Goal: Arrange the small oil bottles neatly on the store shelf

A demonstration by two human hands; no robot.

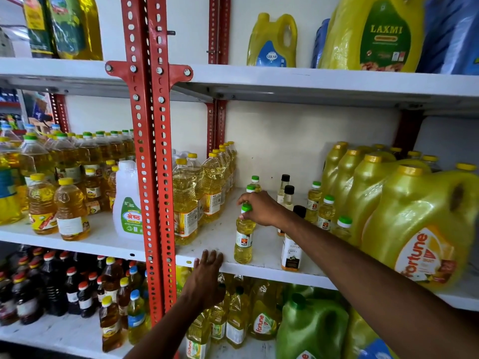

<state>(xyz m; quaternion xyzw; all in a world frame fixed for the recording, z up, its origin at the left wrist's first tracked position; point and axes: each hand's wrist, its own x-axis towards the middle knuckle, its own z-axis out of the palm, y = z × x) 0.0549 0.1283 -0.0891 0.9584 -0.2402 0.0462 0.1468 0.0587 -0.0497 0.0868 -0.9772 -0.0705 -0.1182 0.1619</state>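
On the white middle shelf (261,265) stands a small yellow oil bottle (243,239) with a green-and-white cap, near the front edge. My right hand (260,209) is shut on its cap and neck from above. Two more small green-capped bottles (254,183) stand behind it. Three others (325,213) line up to the right, beside the big jugs. Small black-capped bottles (287,195) stand between the two groups, and one with a white label (291,252) sits at the front, partly behind my forearm. My left hand (207,278) rests flat against the shelf's front edge, holding nothing.
Tall yellow oil bottles (185,200) crowd the shelf's left part by the red upright (155,161). Large yellow Fortune jugs (420,229) fill the right. The lower shelf holds dark and yellow bottles and a green jug (311,330). The top shelf carries big canisters (375,35).
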